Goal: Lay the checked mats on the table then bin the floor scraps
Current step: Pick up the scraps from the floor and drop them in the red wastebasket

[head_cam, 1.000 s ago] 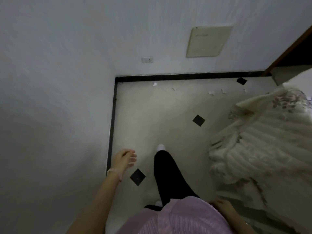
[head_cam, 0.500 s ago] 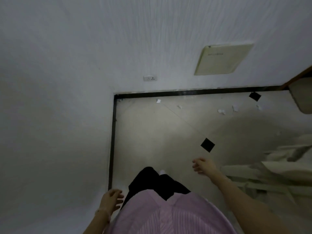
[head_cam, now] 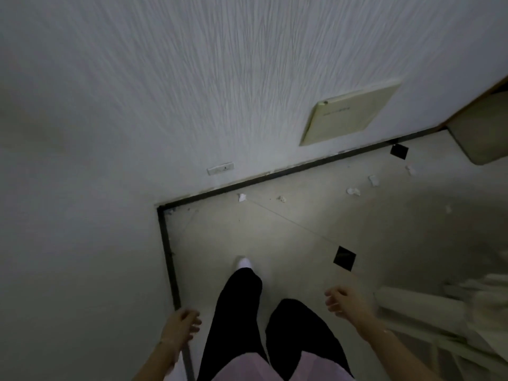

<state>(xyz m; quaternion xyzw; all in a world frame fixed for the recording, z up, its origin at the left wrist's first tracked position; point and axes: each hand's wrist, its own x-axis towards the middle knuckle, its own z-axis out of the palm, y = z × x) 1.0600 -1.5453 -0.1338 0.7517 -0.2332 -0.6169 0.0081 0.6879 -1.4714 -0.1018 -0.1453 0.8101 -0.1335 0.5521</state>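
Forward goes the left foot (head_cam: 244, 262), white sock leading, and the view swings closer to the corner than half a second ago. Nearest, both hands hang empty: left hand (head_cam: 180, 324) loosely curled by the skirting (head_cam: 169, 257), right hand (head_cam: 343, 302) relaxed near the pale bedding (head_cam: 467, 298). No mats, desk or bin in shot. Ahead on the floor (head_cam: 247, 235), the scraps (head_cam: 353, 191) lie strung along the far skirting, well apart. Best play, I'd say: crouch, start at the corner scrap (head_cam: 242, 197), work rightwards, gathering into one palm.

Pale glossy tiled floor (head_cam: 275, 237) with black diamond insets (head_cam: 344, 257), strewn near the black skirting strip (head_cam: 302, 167) with small white crumpled paper scraps (head_cam: 353, 191), well apart
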